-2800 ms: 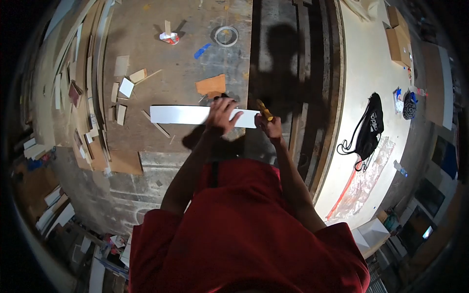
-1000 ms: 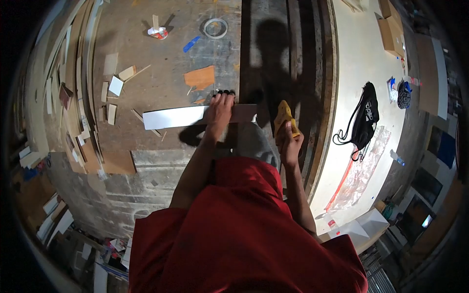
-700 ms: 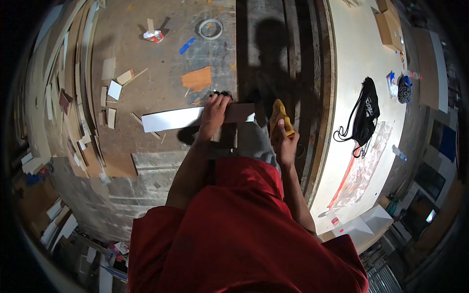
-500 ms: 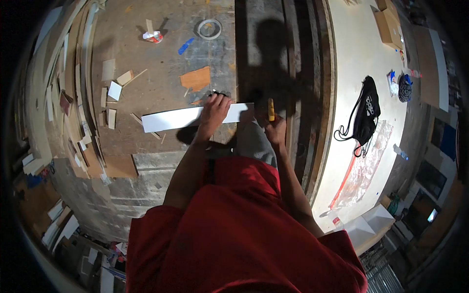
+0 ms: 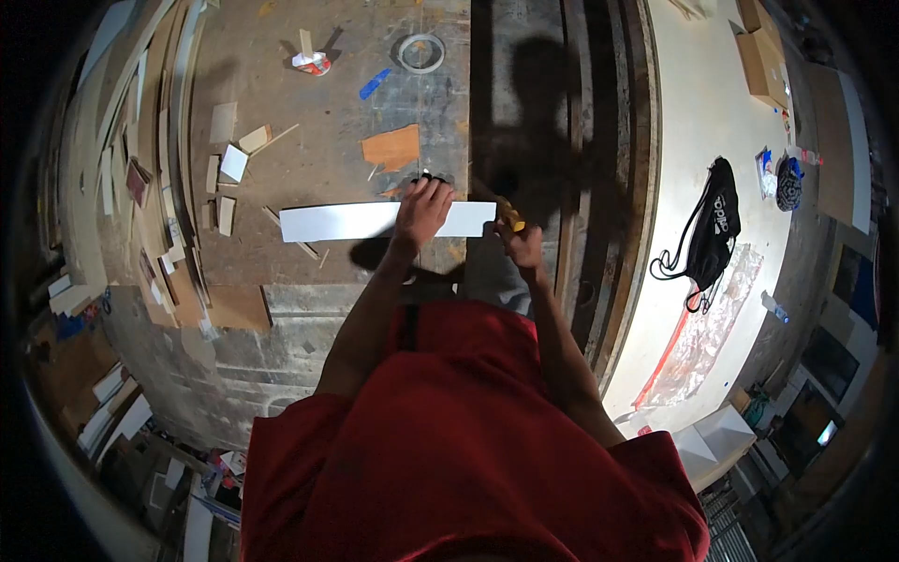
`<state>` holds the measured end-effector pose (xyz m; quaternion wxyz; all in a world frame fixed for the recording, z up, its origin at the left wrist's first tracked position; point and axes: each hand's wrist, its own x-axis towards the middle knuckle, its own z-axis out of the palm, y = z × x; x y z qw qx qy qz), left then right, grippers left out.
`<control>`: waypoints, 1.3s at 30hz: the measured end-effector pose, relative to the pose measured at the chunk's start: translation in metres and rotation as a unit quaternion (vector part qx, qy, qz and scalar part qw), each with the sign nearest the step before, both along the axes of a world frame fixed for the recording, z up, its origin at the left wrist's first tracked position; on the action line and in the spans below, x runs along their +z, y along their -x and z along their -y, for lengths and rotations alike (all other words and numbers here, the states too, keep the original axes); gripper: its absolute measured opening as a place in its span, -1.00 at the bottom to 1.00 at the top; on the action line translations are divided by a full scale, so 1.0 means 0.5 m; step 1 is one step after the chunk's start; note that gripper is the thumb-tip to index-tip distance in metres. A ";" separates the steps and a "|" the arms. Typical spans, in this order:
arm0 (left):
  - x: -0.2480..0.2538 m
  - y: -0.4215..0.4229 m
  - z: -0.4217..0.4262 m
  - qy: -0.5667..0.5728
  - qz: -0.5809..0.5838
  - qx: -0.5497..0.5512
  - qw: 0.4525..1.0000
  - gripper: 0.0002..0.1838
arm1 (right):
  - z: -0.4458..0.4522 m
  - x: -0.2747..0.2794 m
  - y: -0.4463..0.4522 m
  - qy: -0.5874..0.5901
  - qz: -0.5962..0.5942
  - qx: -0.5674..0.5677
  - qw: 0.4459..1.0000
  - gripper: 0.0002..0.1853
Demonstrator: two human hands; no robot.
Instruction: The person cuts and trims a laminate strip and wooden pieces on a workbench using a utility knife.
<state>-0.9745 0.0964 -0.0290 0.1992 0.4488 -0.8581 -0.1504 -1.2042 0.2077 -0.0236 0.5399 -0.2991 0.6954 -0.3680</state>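
Observation:
A long white board (image 5: 337, 223) lies crosswise on the brown worktable (image 5: 281, 103), its right end past the table's edge over the dark gap. My left hand (image 5: 423, 212) rests across the board right of its middle, fingers wrapped over the far edge. Something black shows at those fingertips; I cannot make out what. At the board's right end, my right hand (image 5: 523, 245) is closed around a yellow-handled tool (image 5: 509, 216). The tool tilts up and left, and its far part is lost in the shadow. Whether it touches the board is unclear.
Beyond the board lie an orange-brown piece (image 5: 391, 147), a blue piece (image 5: 375, 84), a grey ring (image 5: 420, 53) and a red-white container (image 5: 311, 63). Wood offcuts (image 5: 226, 215) and long strips are at left. A black bag (image 5: 714, 225) lies on the pale panel (image 5: 688, 122) at right.
Earlier my right hand held the yellow tool away from the board's end; now it is back beside that end, the handle tilted left. My left hand has stayed on the board. The view has shifted slightly.

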 end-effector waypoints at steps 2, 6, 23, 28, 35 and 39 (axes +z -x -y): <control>-0.001 0.012 -0.003 -0.012 -0.008 0.027 1.000 -0.84 | -0.017 -0.005 0.001 0.023 -0.014 -0.051 0.998 -0.71; 0.013 0.038 -0.011 -0.042 -0.016 0.100 0.994 -0.79 | -0.015 0.152 -0.001 -0.052 0.031 -0.174 0.983 -0.67; 0.027 0.068 -0.009 -0.011 0.052 0.166 0.985 -0.81 | -0.030 0.327 -0.180 0.012 0.046 -0.136 0.990 -0.57; 0.031 0.069 -0.010 -0.032 0.082 0.169 0.982 -0.84 | -0.012 0.331 -0.186 -0.028 0.048 -0.091 0.994 -0.64; -0.007 0.070 -0.014 0.015 0.044 0.185 0.982 -0.82 | 0.030 0.327 -0.191 -0.054 -0.071 -0.087 0.992 -0.65; 0.012 0.062 -0.005 -0.051 0.096 0.137 0.985 -0.79 | 0.062 0.328 -0.175 -0.118 -0.038 -0.109 0.986 -0.65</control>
